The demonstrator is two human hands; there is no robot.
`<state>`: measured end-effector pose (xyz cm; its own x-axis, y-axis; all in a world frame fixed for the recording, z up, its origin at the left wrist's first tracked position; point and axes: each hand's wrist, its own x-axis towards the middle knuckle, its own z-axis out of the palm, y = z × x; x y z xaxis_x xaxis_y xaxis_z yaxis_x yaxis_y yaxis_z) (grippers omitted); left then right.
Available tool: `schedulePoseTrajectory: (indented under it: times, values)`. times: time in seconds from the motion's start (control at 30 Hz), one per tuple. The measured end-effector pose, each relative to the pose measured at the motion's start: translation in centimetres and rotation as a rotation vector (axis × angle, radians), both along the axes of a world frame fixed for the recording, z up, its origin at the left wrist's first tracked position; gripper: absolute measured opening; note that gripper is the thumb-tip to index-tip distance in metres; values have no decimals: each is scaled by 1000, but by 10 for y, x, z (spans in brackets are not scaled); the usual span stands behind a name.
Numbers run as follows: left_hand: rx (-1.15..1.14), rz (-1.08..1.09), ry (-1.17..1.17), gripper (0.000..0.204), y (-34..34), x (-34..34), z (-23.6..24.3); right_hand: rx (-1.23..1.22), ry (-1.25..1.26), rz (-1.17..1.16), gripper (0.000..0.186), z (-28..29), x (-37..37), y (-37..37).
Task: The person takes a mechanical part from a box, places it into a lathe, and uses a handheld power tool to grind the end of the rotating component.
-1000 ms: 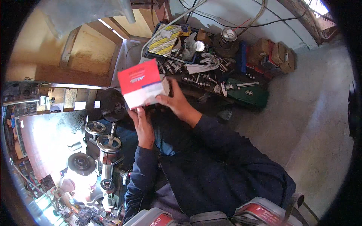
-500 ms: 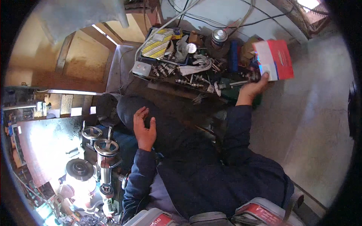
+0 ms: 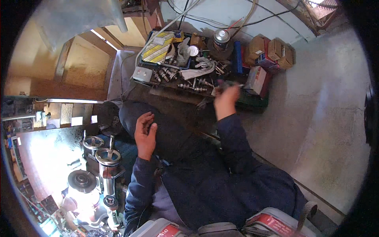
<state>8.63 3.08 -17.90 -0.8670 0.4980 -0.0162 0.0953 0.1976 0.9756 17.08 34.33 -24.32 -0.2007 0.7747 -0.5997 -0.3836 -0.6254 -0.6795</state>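
Note:
My right hand (image 3: 228,98) is over the front edge of the cluttered bench, close to a green tray (image 3: 252,103). Motion blurs its fingertips, and I cannot make out whether the dark smear there is something held. Just right of it, a red and white box (image 3: 256,81) rests on the tray. Several metal shaft-like parts (image 3: 194,87) lie left of this hand, with a crumpled whitish glove (image 3: 199,70) behind them. My left hand (image 3: 145,134) hovers above my leg, its thumb apart and fingers loosely bent, with nothing visible in it.
A spray can (image 3: 222,37) stands at the back of the bench. Brown cardboard boxes (image 3: 276,49) are stacked at its right end. A blue tray holds a yellow-striped packet (image 3: 158,47). At lower left, a brightly lit machine has metal handwheels (image 3: 108,156).
The red and white box has left my right hand and now rests on the green tray. That hand has moved left along the bench. My left hand has barely moved.

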Motion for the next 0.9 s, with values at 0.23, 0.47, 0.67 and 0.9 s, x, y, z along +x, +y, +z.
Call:
schedulePoseTrajectory:
  times: [0.23, 0.47, 0.67, 0.9]
  values:
    - [552, 39, -618, 54, 12, -23, 14, 802, -70, 1090, 48, 64, -61, -158]
    - [344, 146, -737, 26, -10, -30, 6, 1246, -259, 1142, 47, 56, -76, -79]
    - [448, 103, -744, 24, -3, -24, 2, 1689, -1202, 815, 35, -33, -62, 19]
    - [504, 137, -746, 22, -9, -21, -6, 1073, -907, 213, 27, 9, -21, 80]
